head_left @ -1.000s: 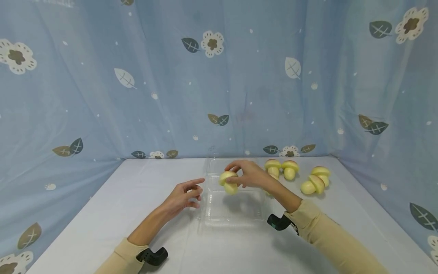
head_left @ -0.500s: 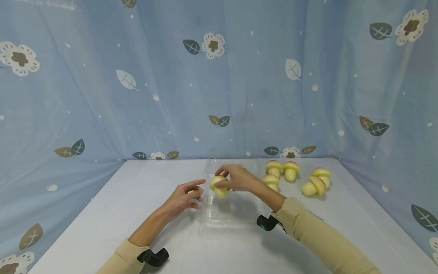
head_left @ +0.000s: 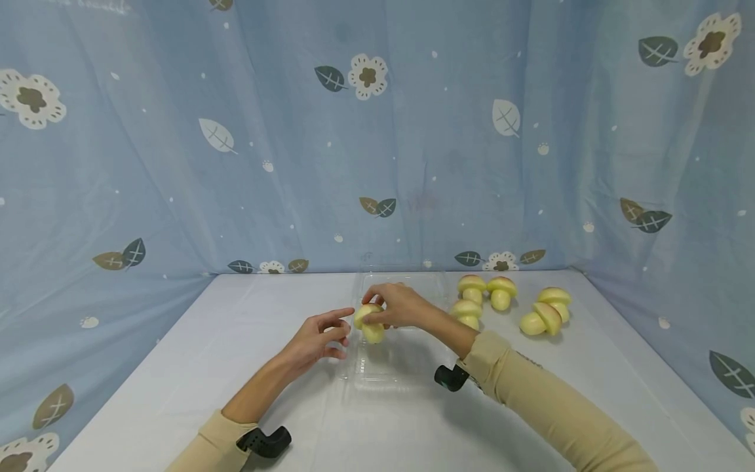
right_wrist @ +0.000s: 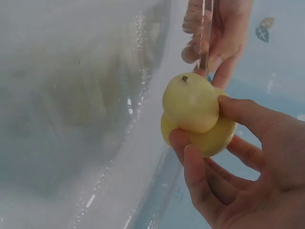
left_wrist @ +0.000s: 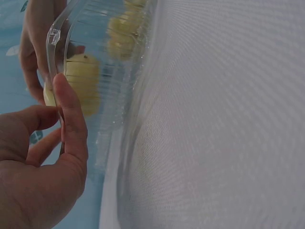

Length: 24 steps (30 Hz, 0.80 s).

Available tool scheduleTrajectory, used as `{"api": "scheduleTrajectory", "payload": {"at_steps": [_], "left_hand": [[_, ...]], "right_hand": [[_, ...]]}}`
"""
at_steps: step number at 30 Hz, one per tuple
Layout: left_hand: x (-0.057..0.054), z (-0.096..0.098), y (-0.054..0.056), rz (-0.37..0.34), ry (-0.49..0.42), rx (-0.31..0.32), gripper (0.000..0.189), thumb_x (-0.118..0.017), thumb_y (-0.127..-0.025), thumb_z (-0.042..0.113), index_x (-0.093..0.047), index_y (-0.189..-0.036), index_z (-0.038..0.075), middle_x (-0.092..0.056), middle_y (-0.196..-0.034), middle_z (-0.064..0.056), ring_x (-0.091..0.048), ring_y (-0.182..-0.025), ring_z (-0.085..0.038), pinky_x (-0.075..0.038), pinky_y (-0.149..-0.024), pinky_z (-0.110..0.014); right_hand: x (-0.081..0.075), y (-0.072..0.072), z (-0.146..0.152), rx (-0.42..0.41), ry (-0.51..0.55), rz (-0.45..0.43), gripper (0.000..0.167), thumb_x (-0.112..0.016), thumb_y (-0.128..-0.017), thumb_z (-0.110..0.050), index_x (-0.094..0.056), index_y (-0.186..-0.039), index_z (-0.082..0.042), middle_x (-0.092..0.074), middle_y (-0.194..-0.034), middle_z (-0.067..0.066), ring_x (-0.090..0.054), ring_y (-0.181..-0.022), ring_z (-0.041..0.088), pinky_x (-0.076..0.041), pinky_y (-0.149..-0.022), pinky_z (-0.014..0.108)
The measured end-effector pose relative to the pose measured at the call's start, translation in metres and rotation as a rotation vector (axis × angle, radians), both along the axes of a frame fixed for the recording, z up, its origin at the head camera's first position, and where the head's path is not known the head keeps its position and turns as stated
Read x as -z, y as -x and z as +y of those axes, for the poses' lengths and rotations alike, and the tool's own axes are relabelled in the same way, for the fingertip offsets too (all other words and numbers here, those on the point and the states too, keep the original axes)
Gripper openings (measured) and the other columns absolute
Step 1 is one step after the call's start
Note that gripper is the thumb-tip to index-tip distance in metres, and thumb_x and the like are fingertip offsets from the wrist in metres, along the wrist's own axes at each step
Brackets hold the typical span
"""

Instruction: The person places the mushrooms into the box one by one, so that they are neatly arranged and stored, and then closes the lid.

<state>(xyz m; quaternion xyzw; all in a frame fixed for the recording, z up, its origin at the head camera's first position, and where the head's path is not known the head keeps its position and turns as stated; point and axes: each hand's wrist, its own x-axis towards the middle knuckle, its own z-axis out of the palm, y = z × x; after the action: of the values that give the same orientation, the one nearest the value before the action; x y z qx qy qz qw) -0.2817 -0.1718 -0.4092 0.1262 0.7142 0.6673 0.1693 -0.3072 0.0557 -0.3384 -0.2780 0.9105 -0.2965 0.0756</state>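
My right hand (head_left: 401,307) grips a glossy yellow mushroom (right_wrist: 190,102), its cap and rounded stem showing between thumb and fingers. In the head view this mushroom is over the left side of a clear plastic container (head_left: 389,378), close to its left rim. My left hand (head_left: 312,341) is at that same side. The left wrist view shows its thumb and fingers on the two faces of the container's rim (left_wrist: 51,47), pinching it. Seen through the wall there, the held mushroom (left_wrist: 83,86) is near the index fingertip.
Several more yellow mushrooms lie on the white table (head_left: 265,301) to the container's right: a group beside it (head_left: 467,314) and a leaning pair (head_left: 539,320) farther right. The container's raised clear lid (head_left: 404,269) stands at the back, near the patterned blue curtain (head_left: 295,164).
My right hand has carried the mushroom leftward and slightly down, from above the container's middle to its left side. The left hand has stayed in place.
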Motion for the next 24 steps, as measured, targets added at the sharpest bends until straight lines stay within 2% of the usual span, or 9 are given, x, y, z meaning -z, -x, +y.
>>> {"api": "scheduleTrajectory", "payload": {"at_steps": [9,17,24], "left_hand": [[0.0002,0.0007,0.0002,0.002,0.002,-0.003,0.051,-0.059,-0.098,0.014,-0.044,-0.147,0.01,-0.054,-0.111,-0.011,-0.06,-0.084,-0.014,-0.059,-0.067,-0.026],[0.0006,0.001,-0.0003,-0.005,0.001,-0.008,0.052,-0.06,-0.098,0.015,-0.044,-0.147,0.01,-0.054,-0.112,-0.011,-0.06,-0.085,-0.014,-0.059,-0.067,-0.026],[0.0006,0.0014,-0.0001,-0.005,-0.002,-0.009,0.053,-0.059,-0.098,0.013,-0.042,-0.148,0.008,-0.053,-0.11,-0.011,-0.06,-0.084,-0.014,-0.059,-0.066,-0.025]], "right_hand": [[0.0005,0.0031,0.0006,0.002,0.004,0.006,0.033,-0.075,-0.088,-0.025,-0.066,-0.116,-0.01,-0.071,-0.105,0.012,-0.068,-0.064,0.014,-0.056,-0.054,0.024],[0.0022,0.0028,0.0007,-0.013,0.006,-0.013,0.035,-0.074,-0.089,-0.024,-0.065,-0.119,-0.008,-0.069,-0.105,0.013,-0.07,-0.065,0.019,-0.056,-0.054,0.023],[0.0035,0.0024,0.0012,-0.017,0.006,-0.066,0.036,-0.073,-0.089,-0.018,-0.065,-0.122,-0.007,-0.068,-0.106,0.015,-0.071,-0.063,0.018,-0.061,-0.061,0.031]]}}
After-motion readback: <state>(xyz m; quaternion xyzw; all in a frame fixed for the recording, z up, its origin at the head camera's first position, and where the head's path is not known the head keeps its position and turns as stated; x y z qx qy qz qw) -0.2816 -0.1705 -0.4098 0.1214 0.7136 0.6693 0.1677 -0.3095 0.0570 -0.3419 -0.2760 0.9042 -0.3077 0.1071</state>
